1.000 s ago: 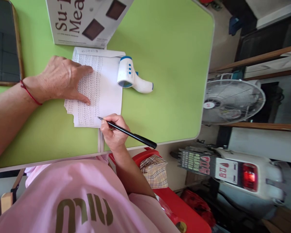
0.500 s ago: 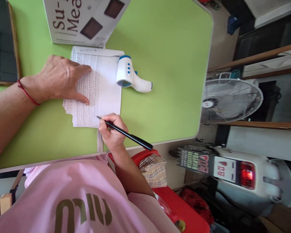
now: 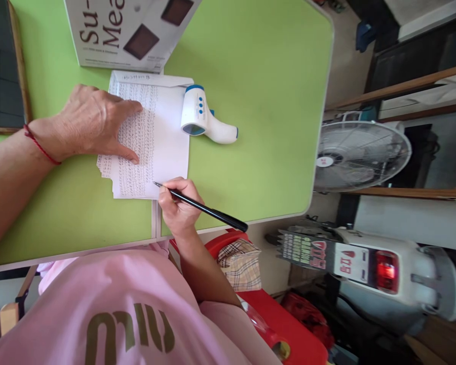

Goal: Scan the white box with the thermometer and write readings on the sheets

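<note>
While the left hand [image 3: 95, 121] presses flat with thumb and forefinger spread wide, holding nothing but bearing on the white paper [image 3: 171, 147], the right hand [image 3: 180, 205] is curled snugly round a slim, glossy black pen [image 3: 220, 215]! Its fine point is over the lower part of the sheet, right beside the tiny handwriting; whether it touches, I can't tell. And what a sheet: rows of dense, scratchy marks, a smooth bare strip on one side, ragged steps at the lower left corner, a folded flap along the top. It lies on the smooth green table [image 3: 266, 101], across the pale seam. Overlapping its side edge, a curvy white plastic infrared thermometer [image 3: 197, 111] with blue trim and three round buttons! On to the containers: a crisp-edged printed box [image 3: 117, 45] stands just beyond the flap, contents hidden. Below, soft checked fabric [image 3: 243, 263] sits crumpled on a shiny red chair [image 3: 285, 324].
</note>
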`<act>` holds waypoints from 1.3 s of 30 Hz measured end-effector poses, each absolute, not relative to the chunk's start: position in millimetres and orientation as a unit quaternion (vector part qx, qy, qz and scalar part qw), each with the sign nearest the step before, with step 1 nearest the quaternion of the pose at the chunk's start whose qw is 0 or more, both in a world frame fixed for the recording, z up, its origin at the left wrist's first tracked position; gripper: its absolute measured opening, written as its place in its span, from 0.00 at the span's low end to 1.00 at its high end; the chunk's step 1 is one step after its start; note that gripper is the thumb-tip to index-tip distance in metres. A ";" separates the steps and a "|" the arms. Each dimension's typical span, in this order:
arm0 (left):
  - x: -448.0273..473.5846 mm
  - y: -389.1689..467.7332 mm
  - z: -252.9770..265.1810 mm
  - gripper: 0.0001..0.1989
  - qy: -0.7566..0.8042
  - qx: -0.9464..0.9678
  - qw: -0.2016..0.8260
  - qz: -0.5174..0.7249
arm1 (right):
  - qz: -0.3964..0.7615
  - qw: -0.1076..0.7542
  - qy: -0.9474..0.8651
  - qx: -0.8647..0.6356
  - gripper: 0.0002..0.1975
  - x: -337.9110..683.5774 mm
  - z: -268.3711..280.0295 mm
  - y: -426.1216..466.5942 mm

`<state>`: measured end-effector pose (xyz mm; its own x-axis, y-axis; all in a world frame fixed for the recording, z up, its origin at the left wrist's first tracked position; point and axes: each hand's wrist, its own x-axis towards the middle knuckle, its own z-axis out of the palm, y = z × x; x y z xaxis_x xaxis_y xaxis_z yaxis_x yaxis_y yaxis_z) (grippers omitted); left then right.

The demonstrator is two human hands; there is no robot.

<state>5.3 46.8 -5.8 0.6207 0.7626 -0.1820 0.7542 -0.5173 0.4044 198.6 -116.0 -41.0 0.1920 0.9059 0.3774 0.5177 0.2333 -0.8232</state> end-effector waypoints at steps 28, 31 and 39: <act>6.0 46.5 -3.6 0.49 0.430 0.878 0.209 -0.009 | 0.172 0.483 -0.624 -0.590 0.03 197.8 -43.0 -114.0; 3.8 46.8 -7.8 0.49 0.421 0.879 0.224 0.022 | 0.150 0.521 -0.598 -0.591 0.03 196.8 -41.9 -116.5; 1.9 47.5 -9.9 0.48 0.402 0.890 0.211 0.039 | 0.035 0.489 -0.692 -0.531 0.08 227.1 -0.7 -89.1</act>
<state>1.9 47.5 -9.9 0.6734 0.7325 -0.0999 0.6995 -0.5876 0.4067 227.1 -89.1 -0.7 0.0412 0.7675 0.6397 0.6999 0.4347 -0.5667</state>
